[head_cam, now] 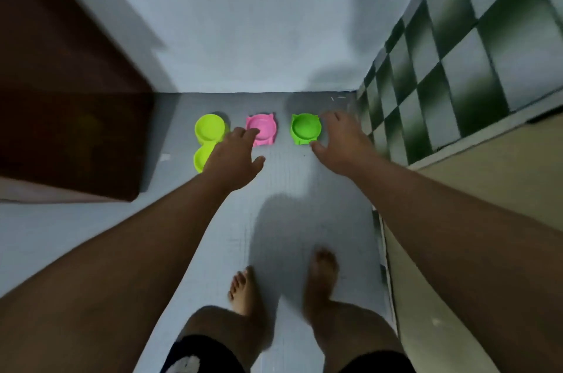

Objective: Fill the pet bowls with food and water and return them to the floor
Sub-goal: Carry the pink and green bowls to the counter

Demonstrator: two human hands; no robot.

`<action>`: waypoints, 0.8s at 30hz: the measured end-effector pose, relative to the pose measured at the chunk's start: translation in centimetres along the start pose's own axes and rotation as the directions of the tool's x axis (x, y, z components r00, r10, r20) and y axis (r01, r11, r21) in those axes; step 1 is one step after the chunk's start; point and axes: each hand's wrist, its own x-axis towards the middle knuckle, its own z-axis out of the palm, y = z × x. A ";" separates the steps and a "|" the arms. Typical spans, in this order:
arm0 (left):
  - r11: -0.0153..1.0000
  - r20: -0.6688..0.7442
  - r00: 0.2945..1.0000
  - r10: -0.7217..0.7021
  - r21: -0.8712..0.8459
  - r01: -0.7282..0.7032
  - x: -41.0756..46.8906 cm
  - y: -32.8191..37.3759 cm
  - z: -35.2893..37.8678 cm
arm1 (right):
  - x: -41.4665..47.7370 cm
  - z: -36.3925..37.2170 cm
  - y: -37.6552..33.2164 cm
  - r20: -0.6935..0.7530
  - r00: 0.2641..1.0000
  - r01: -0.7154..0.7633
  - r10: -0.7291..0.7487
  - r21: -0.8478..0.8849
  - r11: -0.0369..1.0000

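Note:
Three empty pet bowls stand in a row on the pale floor by the far wall. A yellow-green double bowl (208,131) is on the left, a pink bowl (263,127) in the middle, and a green bowl (305,128) on the right. My left hand (233,159) reaches down with fingers spread; it covers part of the double bowl and its fingertips overlap the pink bowl's near rim. My right hand (341,141) is spread beside the green bowl, fingers along its right edge and thumb at its near corner. Neither hand holds anything.
A dark brown wooden door (70,98) stands on the left. On the right, a beige counter (475,220) runs under a green-and-white checked tile wall (457,67). My bare feet (323,275) stand on the floor behind the bowls.

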 end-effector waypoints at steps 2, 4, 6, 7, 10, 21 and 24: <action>1.000 0.007 1.000 -0.009 0.010 0.009 5.2 -3.4 5.7 | 5.4 5.8 3.2 0.026 1.000 0.007 -0.007 -0.013 1.000; 1.000 -0.009 1.000 -0.020 0.001 0.020 10.5 -6.6 11.5 | 10.3 11.9 7.0 0.031 0.999 -0.021 0.022 -0.015 1.000; 0.998 -0.033 0.998 -0.058 -0.037 0.056 15.1 -9.7 17.2 | 14.3 17.7 10.7 0.052 0.997 -0.059 0.060 -0.005 0.998; 0.995 -0.050 0.996 -0.079 -0.062 0.076 17.3 -11.1 19.9 | 16.1 20.5 12.5 0.055 0.995 -0.081 0.081 0.008 0.997; 0.981 -0.107 0.982 -0.154 -0.137 0.139 22.7 -14.7 26.3 | 20.6 27.4 16.8 0.050 0.986 -0.165 0.161 0.072 0.984; 0.872 -0.199 0.906 -0.373 -0.410 0.268 30.0 -21.5 36.0 | 28.7 37.1 24.2 -0.033 0.956 -0.263 0.291 0.340 0.903; 0.861 -0.161 0.910 -0.383 -0.419 0.289 30.4 -21.8 36.8 | 29.1 38.2 24.0 -0.054 0.968 -0.203 0.247 0.413 0.888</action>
